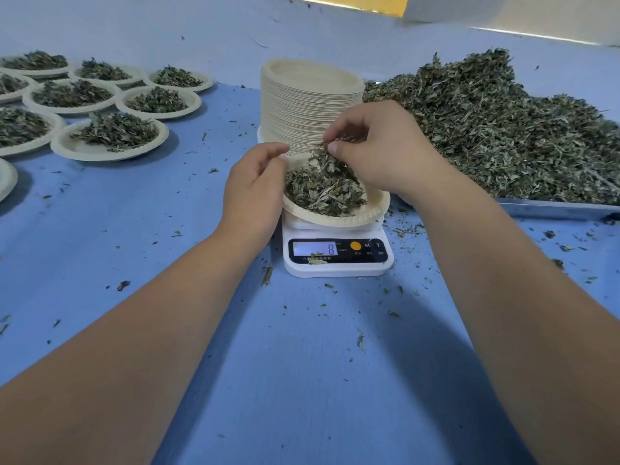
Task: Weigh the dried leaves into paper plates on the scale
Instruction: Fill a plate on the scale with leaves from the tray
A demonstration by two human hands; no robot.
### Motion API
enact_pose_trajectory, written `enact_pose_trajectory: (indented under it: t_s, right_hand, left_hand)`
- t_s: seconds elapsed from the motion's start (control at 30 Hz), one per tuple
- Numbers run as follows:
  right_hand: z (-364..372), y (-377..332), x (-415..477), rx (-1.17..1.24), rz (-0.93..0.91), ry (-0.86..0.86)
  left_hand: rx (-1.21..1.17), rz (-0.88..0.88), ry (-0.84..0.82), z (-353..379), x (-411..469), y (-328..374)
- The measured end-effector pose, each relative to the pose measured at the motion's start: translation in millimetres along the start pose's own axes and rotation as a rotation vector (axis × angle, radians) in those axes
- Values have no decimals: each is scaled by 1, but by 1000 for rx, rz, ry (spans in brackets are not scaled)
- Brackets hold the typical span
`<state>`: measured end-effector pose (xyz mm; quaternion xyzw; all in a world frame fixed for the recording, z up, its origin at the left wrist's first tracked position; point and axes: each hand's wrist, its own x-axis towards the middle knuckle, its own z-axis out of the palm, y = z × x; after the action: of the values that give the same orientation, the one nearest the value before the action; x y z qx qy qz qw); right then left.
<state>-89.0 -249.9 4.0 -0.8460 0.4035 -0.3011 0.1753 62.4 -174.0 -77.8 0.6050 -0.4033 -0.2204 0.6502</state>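
A shallow, round paper plate (369, 213) with a crimped rim sat on a small white plastic scale (337, 263), tilted slightly, its glossy black panel showing an 8. Dry, crumpled grey-green leaves (322, 191) were piled loosely in the plate. The right hand (379, 146) hovered over the pile, thumb and fingertips pinching a ragged tuft of those leaves. The left hand (255, 182) lay curled against the plate's left rim and hid it; whether it gripped the rim could not be told. Just behind the scale rose a tall, finely ribbed stack (308, 105) of cream plates. To the right a coarse, shaggy heap (503, 129) of leaves and stems covered a metal tray (553, 208). At far left, filled plates (110, 139) lay overlapping. Flakes littered the smooth blue worktop (302, 347).
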Motion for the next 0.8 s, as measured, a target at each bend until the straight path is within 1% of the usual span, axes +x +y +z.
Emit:
enact_pose_trajectory:
  t_s: [0.13,0.23,0.33,0.4,0.53,0.67,0.73,0.8]
  right_hand:
    - [2,0,-3,130,26,-15]
    - [4,0,-4,161,4,7]
    - [6,-1,-6,211,7,-19]
    - [8,-2,-8,245,6,-36]
    - [8,-1,-10,301,3,-36]
    - [6,1,-11,310,14,-8]
    - [2,7,-10,274,9,44]
    - [-6,20,-8,249,30,137]
  left_hand:
    - [76,81,12,-3,-3,9]
    - [137,130,-35,0,-9,15]
    - [209,211,-68,4,-14,20]
    - [208,254,-63,5,-14,22]
    - [194,240,-15,2,-11,22]
    - [181,229,-19,2,-11,21]
    - [189,230,-19,2,-11,21]
    - [192,217,-17,1,-10,20]
